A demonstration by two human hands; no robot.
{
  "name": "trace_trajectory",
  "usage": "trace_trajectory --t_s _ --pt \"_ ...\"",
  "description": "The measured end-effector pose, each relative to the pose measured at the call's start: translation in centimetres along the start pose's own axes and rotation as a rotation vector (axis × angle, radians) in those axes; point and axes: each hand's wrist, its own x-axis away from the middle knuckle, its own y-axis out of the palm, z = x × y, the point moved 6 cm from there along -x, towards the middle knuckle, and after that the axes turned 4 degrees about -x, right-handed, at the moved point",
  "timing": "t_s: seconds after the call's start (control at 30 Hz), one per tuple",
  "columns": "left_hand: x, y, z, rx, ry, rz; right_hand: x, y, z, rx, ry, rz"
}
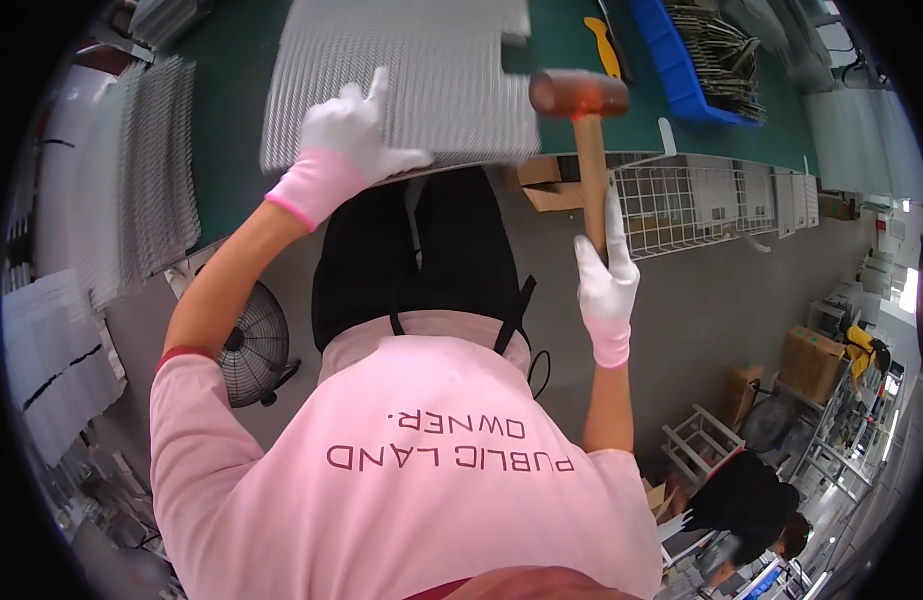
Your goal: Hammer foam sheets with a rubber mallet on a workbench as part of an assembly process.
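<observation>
My left hand [347,135], in a white glove with a pink cuff, lies with fingers spread on a ribbed, silvery sheet stack [442,75] at the near edge of the green bench. In my right hand [609,285], gloved the same way, is a mallet [590,150] gripped by its wooden handle. The mallet's reddish-brown head is up beside the right edge of the ribbed piece; whether it touches anything I cannot tell.
A blue bin [687,75] of thin metal parts stands right of a yellow-handled tool [604,47]. More ribbed sheets [147,160] stand at left. Below the bench are a wire basket [682,205] and a floor fan [254,345]. Another person [747,505] bends at lower right.
</observation>
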Motion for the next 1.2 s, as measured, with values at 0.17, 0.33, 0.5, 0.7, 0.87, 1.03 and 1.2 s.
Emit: trace_trajectory --t_s 0.17,0.33,0.5,0.7,0.87,1.03,1.2 --pt "-8.6 0.4 5.3 -0.038 -0.025 -0.080 -4.6 -0.5 -0.3 0.284 -0.169 -0.047" --pt "-11.2 0.4 0.7 -0.170 0.289 -0.250 -6.8 -1.5 -0.6 0.301 -0.366 0.088" --pt "-9.9 0.9 -2.2 -0.020 0.479 0.237 -8.8 1.5 3.5 0.324 0.335 -0.327" --pt "-9.2 1.7 -2.9 0.202 0.561 0.219 -6.8 0.9 -0.6 0.000 0.033 -0.005" --pt "-8.5 0.3 -3.1 0.225 0.542 0.312 -3.9 5.8 -2.6 0.232 0.317 -0.291" --pt "-8.7 0.4 -3.1 0.262 0.533 0.296 -1.5 8.4 -7.5 0.120 0.189 -0.158" --pt "-8.5 0.2 -3.9 0.247 0.524 0.449 1.2 10.7 -8.0 0.147 0.330 -0.271"
